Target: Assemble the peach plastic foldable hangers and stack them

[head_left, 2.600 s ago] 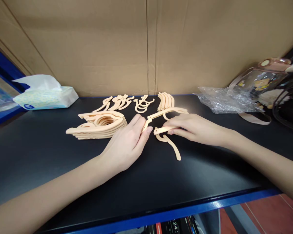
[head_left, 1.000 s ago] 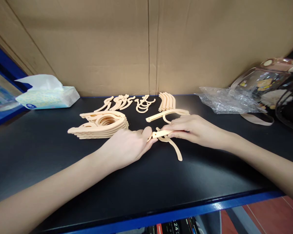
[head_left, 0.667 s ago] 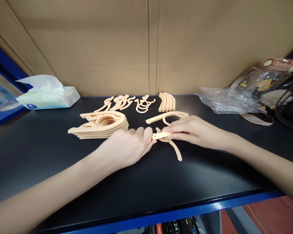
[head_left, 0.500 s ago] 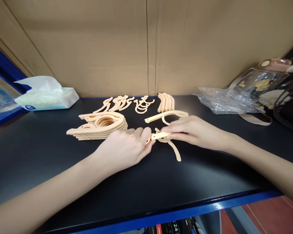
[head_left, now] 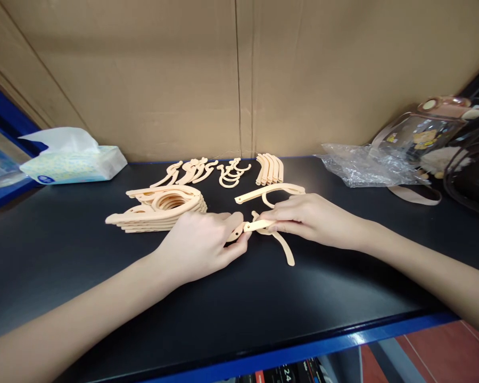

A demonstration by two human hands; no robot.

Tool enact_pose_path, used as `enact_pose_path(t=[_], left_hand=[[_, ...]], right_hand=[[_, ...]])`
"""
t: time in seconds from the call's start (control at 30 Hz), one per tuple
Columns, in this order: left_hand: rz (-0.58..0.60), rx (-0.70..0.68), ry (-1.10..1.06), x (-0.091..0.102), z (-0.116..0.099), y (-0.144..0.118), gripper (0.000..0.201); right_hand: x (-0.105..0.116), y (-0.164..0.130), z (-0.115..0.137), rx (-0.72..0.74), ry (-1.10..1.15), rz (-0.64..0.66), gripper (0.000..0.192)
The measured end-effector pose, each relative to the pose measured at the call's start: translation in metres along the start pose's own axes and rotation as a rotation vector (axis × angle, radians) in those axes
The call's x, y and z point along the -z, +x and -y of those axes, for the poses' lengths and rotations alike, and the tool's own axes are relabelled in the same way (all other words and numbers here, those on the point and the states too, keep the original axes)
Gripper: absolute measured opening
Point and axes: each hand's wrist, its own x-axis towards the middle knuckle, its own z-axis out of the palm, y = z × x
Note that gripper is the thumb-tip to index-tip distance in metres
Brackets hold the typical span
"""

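Note:
My left hand (head_left: 201, 242) is closed on a beige hanger piece (head_left: 235, 234) with a small hole near its end; most of it is hidden by my fingers. My right hand (head_left: 309, 218) pinches a beige hanger arm (head_left: 255, 226), whose holed end meets the left piece. Under my right hand lies another curved hanger part (head_left: 284, 250) on the black table. A separate long hanger arm (head_left: 259, 192) rests just beyond that hand. Left of my left hand sits a stack of folded hangers (head_left: 155, 215).
At the back lie loose hanger arms (head_left: 191, 171), several hanger hooks (head_left: 229, 174) and a row of curved arms (head_left: 269, 169). A tissue box (head_left: 75, 164) stands left. A clear plastic bag (head_left: 359, 165) and a transparent bottle (head_left: 419, 130) are right. Cardboard (head_left: 163, 80) rises behind.
More of the holed piece shows in my left fingers, and it has tilted slightly. Both hands keep their grip with the two ends together. The view has shifted a little.

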Motion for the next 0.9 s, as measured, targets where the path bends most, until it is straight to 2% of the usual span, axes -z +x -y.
enact_pose_path(t=[0.43,0.67,0.9], left_hand=[[0.018,-0.008,-0.008,0.0016,-0.0009,-0.0003,0.031],[-0.041,-0.076,-0.006,-0.0021,-0.0006,-0.0028,0.03],[-0.002,-0.126,-0.009,-0.004,-0.001,-0.0018,0.026]], right_hand=[[-0.0006,-0.001,-0.0007,0.008,0.01,0.013,0.035],[-0.0019,-0.0016,-0.0021,0.025,0.03,0.002,0.033],[-0.0035,-0.0004,-0.0043,0.046,-0.024,0.03,0.03]])
